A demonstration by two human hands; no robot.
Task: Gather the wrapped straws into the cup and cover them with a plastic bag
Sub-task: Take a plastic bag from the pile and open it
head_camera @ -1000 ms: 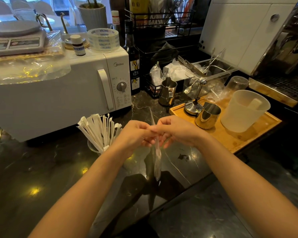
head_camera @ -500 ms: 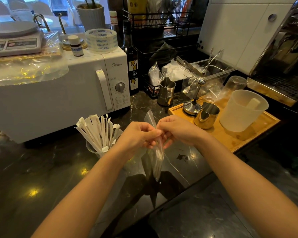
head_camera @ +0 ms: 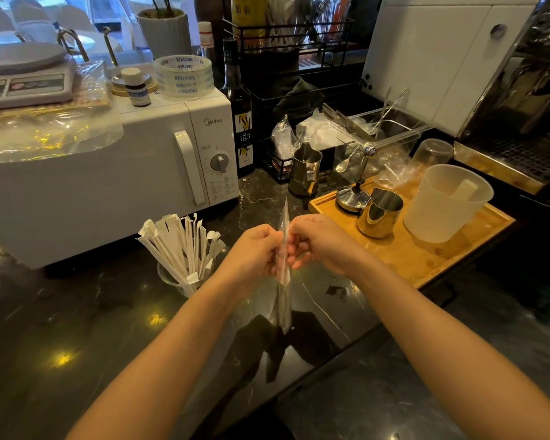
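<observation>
Since the earlier frame, the plastic bag (head_camera: pixel 284 274) is hanging straighter, edge-on to the camera, its top corner now pointing upward. Both hands are meeting above the dark worktop (head_camera: pixel 77 328), left hand (head_camera: pixel 254 257) and right hand (head_camera: pixel 319 242) each pinching the bag's upper part. Wrapped straws (head_camera: pixel 181 246) are standing in the clear cup (head_camera: pixel 175 281), just left of the hands.

White paper-wrapped straws (head_camera: pixel 181 246) stand fanned out in a clear cup (head_camera: pixel 175 282) on the dark counter, leaning at different angles – some wrapper tops bent. Just right of them a clear plastic bag (head_camera: pixel 283 274) hangs edge-on, flat and narrow, unopened
</observation>
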